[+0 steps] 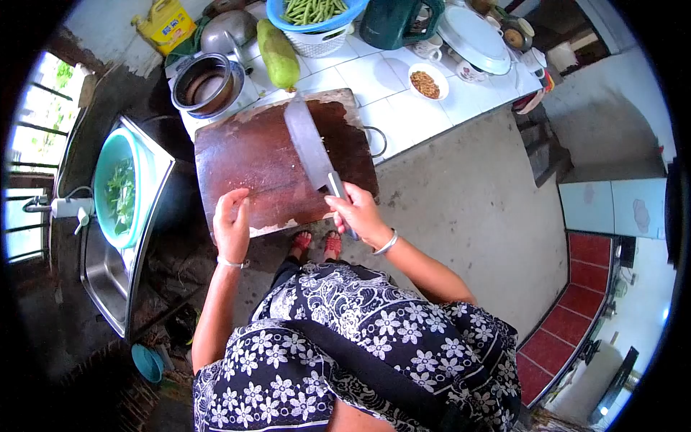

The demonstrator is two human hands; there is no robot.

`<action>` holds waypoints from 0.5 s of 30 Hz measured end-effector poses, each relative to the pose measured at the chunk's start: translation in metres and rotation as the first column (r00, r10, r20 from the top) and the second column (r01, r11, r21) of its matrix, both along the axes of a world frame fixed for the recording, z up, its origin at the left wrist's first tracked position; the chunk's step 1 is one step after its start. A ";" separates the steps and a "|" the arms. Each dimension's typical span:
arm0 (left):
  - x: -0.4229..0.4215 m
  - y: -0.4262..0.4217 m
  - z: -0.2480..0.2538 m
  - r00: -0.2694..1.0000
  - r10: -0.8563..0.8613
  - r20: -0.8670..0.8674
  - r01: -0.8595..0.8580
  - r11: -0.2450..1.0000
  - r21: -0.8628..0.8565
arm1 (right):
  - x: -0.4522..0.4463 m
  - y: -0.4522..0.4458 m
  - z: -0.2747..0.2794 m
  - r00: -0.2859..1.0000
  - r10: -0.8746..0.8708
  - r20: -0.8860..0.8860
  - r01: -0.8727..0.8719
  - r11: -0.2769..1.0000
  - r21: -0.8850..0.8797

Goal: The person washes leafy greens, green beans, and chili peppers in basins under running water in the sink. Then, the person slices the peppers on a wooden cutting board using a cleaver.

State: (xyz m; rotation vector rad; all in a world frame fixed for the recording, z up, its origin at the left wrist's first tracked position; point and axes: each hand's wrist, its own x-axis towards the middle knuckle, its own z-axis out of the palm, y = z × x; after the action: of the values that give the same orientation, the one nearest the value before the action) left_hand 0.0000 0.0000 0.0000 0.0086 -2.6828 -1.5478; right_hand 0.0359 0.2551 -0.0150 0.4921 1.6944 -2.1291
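My right hand [360, 214] is closed around the dark handle of a cleaver [308, 140]. The broad steel blade points away from me over a worn brown wooden cutting board [245, 158], which has a few pale crumbs on it. At the board's near left edge is my left hand [232, 225], its fingers loosely bent with nothing visible in them. Whether it touches the board I cannot tell. Past the board's far edge lies a long green gourd [278, 54], with a dark pot [205, 85] to its left.
On the white tiled counter [367, 78] are a bowl of brown bits [427, 81], a blue basin of green beans [314, 13], a green jug [399, 21] and a covered white dish [473, 39]. A turquoise basin of leafy greens [119, 191] stands over the sink [108, 281] at left.
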 end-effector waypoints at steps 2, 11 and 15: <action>0.006 -0.022 0.010 0.998 0.063 0.021 -0.062 0.998 -0.026 | -0.003 -0.003 -0.001 0.998 -0.064 -0.010 0.063 0.993 -0.100; 0.054 -0.093 0.022 0.956 0.292 0.033 -0.292 0.956 -0.029 | 0.020 -0.015 0.027 0.992 0.071 -0.106 -0.054 0.987 0.149; 0.053 -0.147 0.024 0.947 0.316 -0.056 -0.319 0.946 -0.058 | 0.012 -0.037 -0.002 0.786 0.420 -0.454 0.041 0.697 0.716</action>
State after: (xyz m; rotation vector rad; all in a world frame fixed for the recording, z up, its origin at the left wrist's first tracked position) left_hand 0.0529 -0.1473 0.0239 0.3791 -2.5377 -1.3446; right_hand 0.0478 0.2183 -0.0175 -0.2433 2.7813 -1.4669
